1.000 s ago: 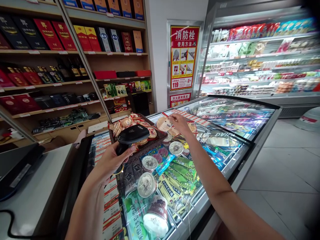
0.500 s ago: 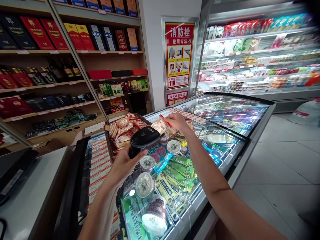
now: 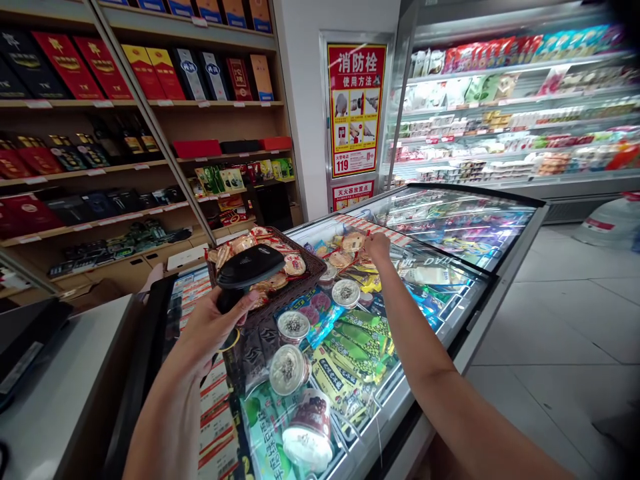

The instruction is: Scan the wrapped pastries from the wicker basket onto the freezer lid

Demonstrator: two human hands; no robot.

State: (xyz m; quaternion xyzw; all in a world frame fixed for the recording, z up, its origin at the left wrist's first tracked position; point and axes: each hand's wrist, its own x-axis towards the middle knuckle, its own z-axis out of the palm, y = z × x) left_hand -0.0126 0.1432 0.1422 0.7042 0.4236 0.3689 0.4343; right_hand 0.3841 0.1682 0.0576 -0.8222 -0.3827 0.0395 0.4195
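Observation:
My left hand (image 3: 213,327) is wrapped round the handle of a black barcode scanner (image 3: 253,265), its head over the front of a brown woven basket (image 3: 313,265). Heaped in the basket are round baked cakes in clear wrappers with red edges (image 3: 295,264). Farther right, my right hand (image 3: 378,247) pinches the red edge of a single wrapped cake (image 3: 353,241), low over the freezer's glass lid. Another wrapped cake (image 3: 341,259) lies just beside it. The fingertips of my right hand are partly hidden.
Through the freezer glass show ice cream cups (image 3: 289,369) and green ice lolly packs (image 3: 360,343). A grey counter (image 3: 75,393) stands at left, boxed shelves (image 3: 150,103) behind. A chilled display (image 3: 500,133) and a large water bottle (image 3: 607,223) are at right.
My right hand has moved right with the wrapped cake, away from the basket. My left hand and the scanner have shifted left, uncovering more of the basket.

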